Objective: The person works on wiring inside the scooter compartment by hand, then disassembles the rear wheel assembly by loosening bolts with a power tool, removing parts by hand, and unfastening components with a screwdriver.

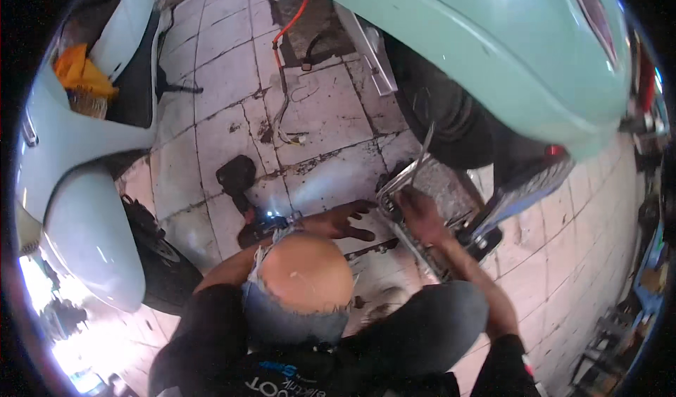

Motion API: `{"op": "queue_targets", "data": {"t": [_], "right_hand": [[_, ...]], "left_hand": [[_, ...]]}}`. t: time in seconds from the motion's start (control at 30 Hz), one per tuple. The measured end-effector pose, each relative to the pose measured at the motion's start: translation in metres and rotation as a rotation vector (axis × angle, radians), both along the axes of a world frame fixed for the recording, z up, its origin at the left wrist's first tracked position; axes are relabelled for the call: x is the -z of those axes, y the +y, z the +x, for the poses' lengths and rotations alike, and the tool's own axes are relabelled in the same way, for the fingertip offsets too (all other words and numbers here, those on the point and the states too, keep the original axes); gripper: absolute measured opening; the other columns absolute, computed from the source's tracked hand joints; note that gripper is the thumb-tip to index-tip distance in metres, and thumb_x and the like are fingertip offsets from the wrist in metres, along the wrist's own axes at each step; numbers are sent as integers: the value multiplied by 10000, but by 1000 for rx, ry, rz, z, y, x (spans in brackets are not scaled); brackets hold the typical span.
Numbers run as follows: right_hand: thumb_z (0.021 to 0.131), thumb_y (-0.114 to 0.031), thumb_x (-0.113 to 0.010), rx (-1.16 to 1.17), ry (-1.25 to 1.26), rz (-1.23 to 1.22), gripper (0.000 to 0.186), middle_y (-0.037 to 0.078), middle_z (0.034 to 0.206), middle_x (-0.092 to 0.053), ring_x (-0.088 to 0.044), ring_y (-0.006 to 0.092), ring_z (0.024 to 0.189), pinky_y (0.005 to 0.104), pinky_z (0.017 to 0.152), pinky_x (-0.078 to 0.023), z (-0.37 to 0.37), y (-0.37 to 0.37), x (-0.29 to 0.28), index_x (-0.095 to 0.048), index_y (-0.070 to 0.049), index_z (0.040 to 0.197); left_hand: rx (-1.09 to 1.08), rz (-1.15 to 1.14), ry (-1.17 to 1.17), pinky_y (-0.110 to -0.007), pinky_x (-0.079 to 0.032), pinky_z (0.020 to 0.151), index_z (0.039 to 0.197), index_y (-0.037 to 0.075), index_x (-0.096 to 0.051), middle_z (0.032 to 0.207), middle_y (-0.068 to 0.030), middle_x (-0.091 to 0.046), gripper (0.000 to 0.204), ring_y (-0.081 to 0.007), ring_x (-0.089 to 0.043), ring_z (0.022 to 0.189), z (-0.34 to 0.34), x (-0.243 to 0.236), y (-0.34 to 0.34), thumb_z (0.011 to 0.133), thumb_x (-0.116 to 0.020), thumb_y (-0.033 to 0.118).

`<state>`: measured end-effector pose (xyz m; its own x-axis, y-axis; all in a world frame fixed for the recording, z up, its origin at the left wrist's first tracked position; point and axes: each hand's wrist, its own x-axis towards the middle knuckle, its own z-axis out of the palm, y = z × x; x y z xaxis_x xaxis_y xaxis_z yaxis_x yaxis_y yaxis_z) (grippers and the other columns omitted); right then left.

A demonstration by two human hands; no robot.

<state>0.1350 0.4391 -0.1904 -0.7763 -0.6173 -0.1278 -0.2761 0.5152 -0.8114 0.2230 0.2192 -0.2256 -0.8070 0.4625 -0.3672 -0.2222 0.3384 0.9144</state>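
Note:
My left hand reaches across the tiled floor, fingers apart and bent. Left of it lies a power tool with a small light on, partly behind my bare knee; a black block is just beyond. My right hand is closed on a slim metal tool that angles up toward a dark wheel under a mint-green scooter body. Beneath and beside that hand is a metal tray, its contents hard to make out.
A pale scooter with yellow cloth stands on the left. A red-and-black cable runs over the cracked tiles ahead. A metal bracket hangs beside the green body. Assorted items line the right edge.

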Motion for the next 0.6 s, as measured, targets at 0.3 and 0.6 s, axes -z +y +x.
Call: {"op": "queue_targets", "data": {"t": [0.3, 0.6], "right_hand": [[937, -404, -486, 42, -885, -344, 467, 81, 1133, -571, -592, 194, 961, 377, 833, -484, 14, -119, -54, -490, -39, 1229], [967, -259, -464, 469, -327, -484, 267, 129, 806, -655, -588, 190, 558, 309, 481, -483, -68, -269, -23, -457, -31, 1105]], "left_hand": [[-669, 702, -118, -252, -443, 566, 1070, 30, -568, 745, -19, -568, 333, -107, -502, 598, 83, 23, -75, 895, -607, 310], [-1309, 304, 94, -219, -328, 484, 965, 15, -620, 709, 19, -539, 288, -55, -423, 555, 102, -17, -182, 826, -703, 253]]}}
